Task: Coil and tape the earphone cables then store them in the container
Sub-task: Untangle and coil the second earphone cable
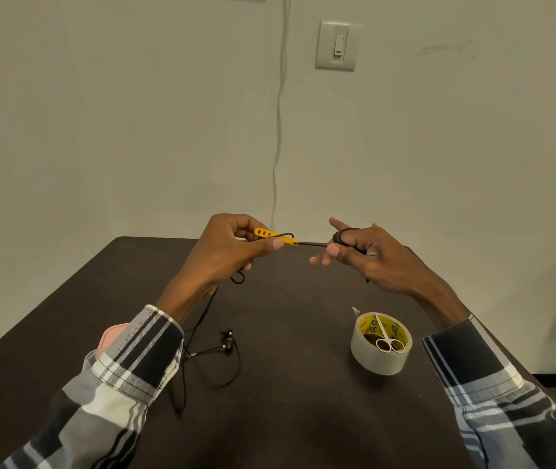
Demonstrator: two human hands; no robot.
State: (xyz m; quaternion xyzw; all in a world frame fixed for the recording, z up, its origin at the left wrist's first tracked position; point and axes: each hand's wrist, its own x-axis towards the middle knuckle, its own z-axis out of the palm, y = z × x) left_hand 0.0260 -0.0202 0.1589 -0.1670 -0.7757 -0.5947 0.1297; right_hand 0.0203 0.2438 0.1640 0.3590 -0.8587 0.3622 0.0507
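Both hands raised over the dark matte bench [303,418], cable stretched between them. Left hand [226,252] pinches the yellow oblong inline remote [271,235] of the thin black earphone cable [310,244] between thumb and curled fingers; that grip looks meant to feed cable and keep it taut. Right hand [368,252] has black turns wound round its extended index finger, thumb pressing the strand near the finger, so the finger seems to serve as the spool for the coil. The held stretch runs roughly level, left to right, the remote's long axis in line with it and pointing toward the right hand. The rest of the cable drops from under the left hand to the bench and loops loosely to the black-and-yellow earbuds [227,340], lying near the left sleeve. Clear packing tape roll [379,348] lies flat by the right forearm, small white-handled scissors [386,338] laid across its core, likely kept close for taping. Pink-lidded container [109,338] mostly hidden behind the left sleeve. Coiling seems early; much cable still loose.
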